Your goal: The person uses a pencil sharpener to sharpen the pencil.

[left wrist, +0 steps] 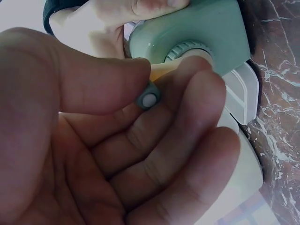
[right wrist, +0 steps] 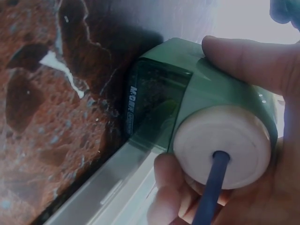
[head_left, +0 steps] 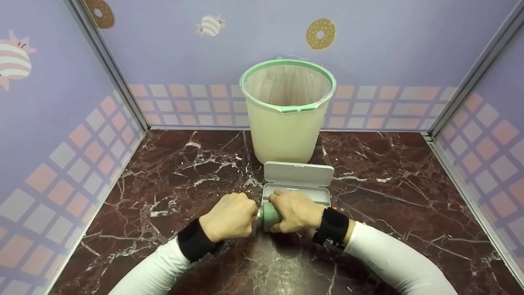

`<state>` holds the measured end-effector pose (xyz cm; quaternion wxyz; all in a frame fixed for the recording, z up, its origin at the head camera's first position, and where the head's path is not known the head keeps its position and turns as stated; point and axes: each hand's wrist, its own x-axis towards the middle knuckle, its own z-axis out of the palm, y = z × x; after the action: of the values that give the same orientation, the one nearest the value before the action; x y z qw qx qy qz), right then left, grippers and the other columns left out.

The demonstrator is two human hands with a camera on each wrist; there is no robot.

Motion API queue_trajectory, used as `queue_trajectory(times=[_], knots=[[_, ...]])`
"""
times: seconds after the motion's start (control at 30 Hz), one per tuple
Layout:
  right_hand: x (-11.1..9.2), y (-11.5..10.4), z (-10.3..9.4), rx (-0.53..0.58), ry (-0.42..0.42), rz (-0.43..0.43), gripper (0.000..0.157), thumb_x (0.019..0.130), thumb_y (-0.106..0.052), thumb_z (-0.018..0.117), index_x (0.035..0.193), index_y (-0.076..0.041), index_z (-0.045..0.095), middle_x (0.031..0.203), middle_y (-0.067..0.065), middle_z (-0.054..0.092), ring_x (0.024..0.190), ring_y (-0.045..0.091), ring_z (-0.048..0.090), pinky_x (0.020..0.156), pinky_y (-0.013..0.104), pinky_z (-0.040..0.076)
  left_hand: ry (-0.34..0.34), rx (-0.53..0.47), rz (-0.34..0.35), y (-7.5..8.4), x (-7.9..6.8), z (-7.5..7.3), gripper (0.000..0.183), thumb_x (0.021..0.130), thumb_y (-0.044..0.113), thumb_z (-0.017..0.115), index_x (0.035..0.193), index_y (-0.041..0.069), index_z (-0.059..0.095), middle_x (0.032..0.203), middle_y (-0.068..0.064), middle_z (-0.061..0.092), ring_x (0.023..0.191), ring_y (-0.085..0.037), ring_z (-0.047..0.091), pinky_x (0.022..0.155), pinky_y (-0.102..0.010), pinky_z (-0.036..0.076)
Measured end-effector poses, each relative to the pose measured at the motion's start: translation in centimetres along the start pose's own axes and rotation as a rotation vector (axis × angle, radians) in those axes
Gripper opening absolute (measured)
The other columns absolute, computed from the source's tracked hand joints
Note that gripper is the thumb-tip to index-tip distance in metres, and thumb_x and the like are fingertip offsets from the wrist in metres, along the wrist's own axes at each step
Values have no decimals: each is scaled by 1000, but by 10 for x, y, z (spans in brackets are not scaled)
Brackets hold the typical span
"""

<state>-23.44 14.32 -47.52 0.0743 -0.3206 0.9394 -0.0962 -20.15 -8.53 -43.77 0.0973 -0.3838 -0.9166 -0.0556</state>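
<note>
About midway between the side edges of the surface [head_left: 393, 237], the right hand [head_left: 297, 209] grips the sharpener [head_left: 269, 218], pencil [right wrist: 212, 190] inserted; the left hand [head_left: 232, 215] pinches its crank [left wrist: 161, 71]. Sharpening seems in hand; the next move likely calls for steady cranking.

Between the side edges of the desk [head_left: 389, 180], the left hand [head_left: 229, 216] is pinching and the right hand [head_left: 298, 209] is gripping.

Sharpener window [right wrist: 159, 101]: blurred white lettering [right wrist: 132, 105] — right sleeve [head_left: 399, 256]: faint print [head_left: 375, 265] — neither legible.
</note>
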Motion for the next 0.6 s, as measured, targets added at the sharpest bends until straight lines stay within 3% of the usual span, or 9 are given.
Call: queue_trajectory(times=[0.17,0.37,0.6], knots=[[0,1,0,-2,0,-6,55,78,-44,95,111,-13,64,107,1,65,81,15,60,71,32,56,-30,0,6,3,-1,2,23,71,11,80,63,16,58,62,-6,64,52,-29,61,50,-48,56],[0,1,0,-10,11,-10,55,77,-44,95,112,-13,65,106,0,66,81,15,60,72,32,57,-81,-58,0,5,-6,13,25,77,14,82,67,16,59,66,-7,66,55,-28,62,51,-47,55],[0,2,1,-2,6,-14,57,78,-44,94,115,-13,65,108,1,66,83,15,61,74,34,58,-83,-56,6,5,-7,20,25,77,15,86,70,16,61,68,-7,67,58,-29,64,52,-48,56]])
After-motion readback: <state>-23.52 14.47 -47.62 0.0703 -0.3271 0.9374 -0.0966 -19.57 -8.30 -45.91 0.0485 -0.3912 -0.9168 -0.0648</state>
